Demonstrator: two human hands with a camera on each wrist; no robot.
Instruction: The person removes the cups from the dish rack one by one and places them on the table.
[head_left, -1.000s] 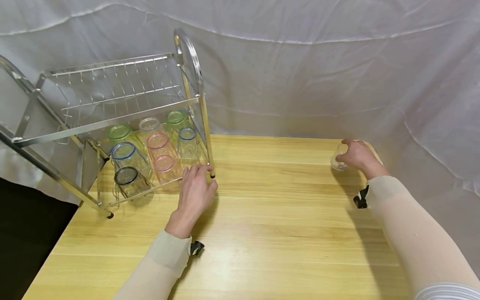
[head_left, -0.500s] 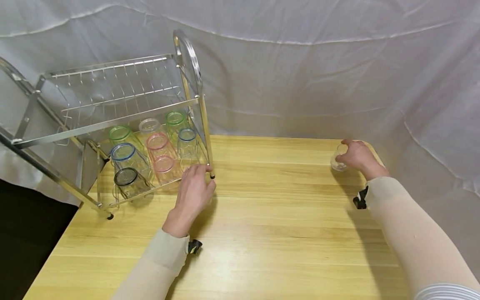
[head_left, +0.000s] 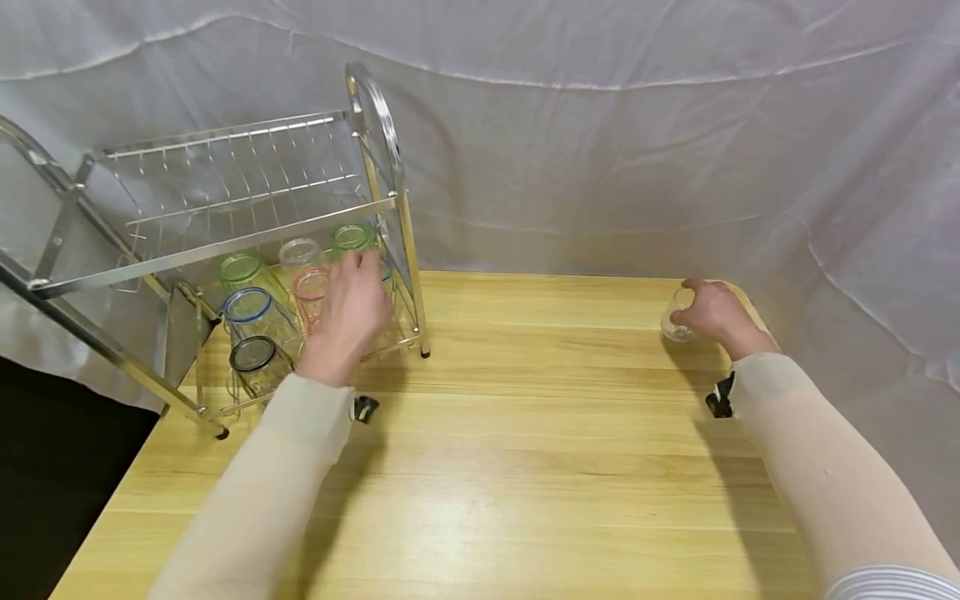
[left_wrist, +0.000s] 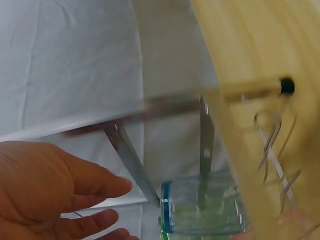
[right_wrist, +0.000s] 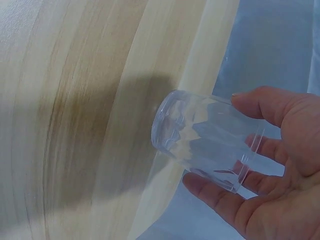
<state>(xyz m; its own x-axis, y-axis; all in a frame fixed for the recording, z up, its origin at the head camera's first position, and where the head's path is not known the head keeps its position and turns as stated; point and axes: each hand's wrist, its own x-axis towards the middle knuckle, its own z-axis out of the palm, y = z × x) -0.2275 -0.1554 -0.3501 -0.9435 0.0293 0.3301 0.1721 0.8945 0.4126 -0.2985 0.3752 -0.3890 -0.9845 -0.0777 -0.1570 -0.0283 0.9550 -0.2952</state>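
Note:
At the table's far right, my right hand (head_left: 718, 312) grips a clear plastic cup (right_wrist: 212, 137) around its upper part. Thumb on one side, fingers on the other, and the cup's base is down at the wooden table (right_wrist: 75, 125). My left hand (head_left: 352, 304) is raised in front of the metal rack, over its right-hand cups. Its fingers are loosely bent and hold nothing in the left wrist view. Near them is a cup with a blue rim (left_wrist: 207, 202), behind the rack's post. A green-rimmed cup (head_left: 351, 237) stands behind my left fingertips; a pink-rimmed cup (head_left: 307, 285) is partly covered by the hand.
The two-tier metal rack (head_left: 217, 248) stands at the left, its upper wire tier bare. Its lower tier also carries a black-rimmed cup (head_left: 255, 357), a larger blue-rimmed cup (head_left: 251, 310) and several others. A pale cloth (head_left: 562, 167) hangs behind the table.
My left hand has lifted from the rack's lower front rail and moved up and forward over the cups. My right hand and the clear cup have stayed in place.

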